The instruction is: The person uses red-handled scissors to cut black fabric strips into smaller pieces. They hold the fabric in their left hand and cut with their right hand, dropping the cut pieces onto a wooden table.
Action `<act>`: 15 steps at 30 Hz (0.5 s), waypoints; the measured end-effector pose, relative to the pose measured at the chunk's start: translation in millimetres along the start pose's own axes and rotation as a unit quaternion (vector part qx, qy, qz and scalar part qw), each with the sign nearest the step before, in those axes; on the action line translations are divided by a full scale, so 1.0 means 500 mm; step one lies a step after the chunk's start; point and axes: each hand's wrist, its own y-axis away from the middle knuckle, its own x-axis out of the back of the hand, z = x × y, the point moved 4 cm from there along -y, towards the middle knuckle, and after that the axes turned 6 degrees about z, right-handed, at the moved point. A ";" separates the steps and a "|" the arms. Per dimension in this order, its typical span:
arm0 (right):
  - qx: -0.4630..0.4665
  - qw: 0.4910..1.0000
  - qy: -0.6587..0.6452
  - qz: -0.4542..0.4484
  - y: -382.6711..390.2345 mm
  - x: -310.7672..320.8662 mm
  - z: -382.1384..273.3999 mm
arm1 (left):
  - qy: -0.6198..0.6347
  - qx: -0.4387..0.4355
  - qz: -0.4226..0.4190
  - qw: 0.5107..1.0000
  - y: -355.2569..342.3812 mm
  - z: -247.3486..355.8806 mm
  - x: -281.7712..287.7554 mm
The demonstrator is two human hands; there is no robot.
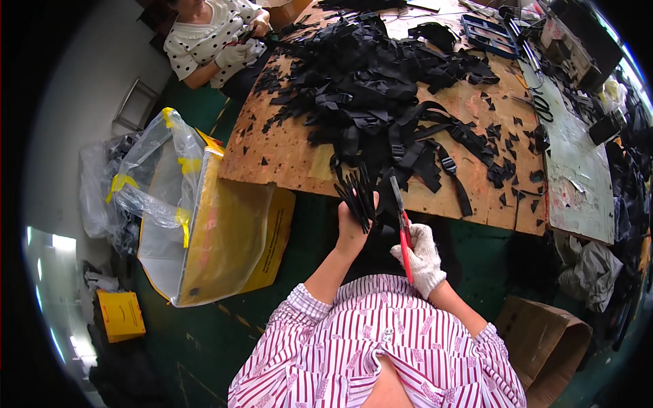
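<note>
My bare left hand, fingers closed, grips a bundle of black straps just off the table's near edge. The strap ends fan upward out of it. On my right hand is a white knit glove; it is wrapped round red-handled scissors, whose grey blades point up and away beside the bundle. A large heap of black webbing straps with plastic buckles covers the middle of the wooden table. One loose strap with a buckle trails toward the near edge.
Small black triangular offcuts lie scattered at the right. Black-handled scissors and a blue tray sit farther back. A yellow bin with a plastic liner stands left, a cardboard box lower right. Far left, another person handles straps.
</note>
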 end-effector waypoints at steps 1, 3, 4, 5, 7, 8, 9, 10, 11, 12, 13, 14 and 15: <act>-0.019 1.000 0.007 -0.003 0.002 -0.002 -0.004 | -0.005 -0.018 0.010 1.000 -0.001 -0.003 0.000; -0.057 0.998 0.021 -0.009 0.002 -0.005 -0.006 | -0.016 -0.055 0.030 0.998 -0.003 -0.008 0.001; -0.045 0.997 0.059 -0.019 -0.001 -0.003 -0.006 | -0.014 -0.039 0.030 0.999 -0.003 -0.012 0.001; -0.034 0.994 0.097 -0.028 -0.006 0.002 -0.003 | -0.012 -0.023 0.030 0.999 -0.002 -0.016 0.003; 0.001 0.985 0.169 -0.038 -0.017 0.013 0.007 | -0.003 0.000 0.029 1.000 0.001 -0.021 0.004; 0.025 0.978 0.203 -0.038 -0.023 0.017 0.014 | 0.003 0.006 0.028 1.000 0.004 -0.020 0.004; 0.048 0.970 0.237 -0.037 -0.026 0.020 0.018 | 0.010 0.012 0.026 1.000 0.005 -0.020 0.003; 0.022 0.973 0.229 -0.036 -0.026 0.017 0.011 | 0.067 0.035 0.037 0.996 0.007 -0.025 0.003; -0.004 0.975 0.221 -0.035 -0.025 0.014 -0.003 | 0.123 0.056 0.048 0.990 0.009 -0.032 -0.001; -0.030 0.976 0.213 -0.033 -0.024 0.011 -0.009 | 0.154 0.079 0.048 0.984 0.010 -0.043 -0.001; -0.006 0.975 0.221 -0.030 -0.027 0.015 -0.003 | 0.186 0.102 0.046 0.976 0.011 -0.051 -0.004; 0.019 0.973 0.228 -0.027 -0.031 0.020 0.011 | 0.192 0.126 0.033 0.973 0.011 -0.059 -0.002; 0.044 0.971 0.235 -0.024 -0.033 0.025 0.019 | 0.165 0.110 0.034 0.980 0.012 -0.061 -0.003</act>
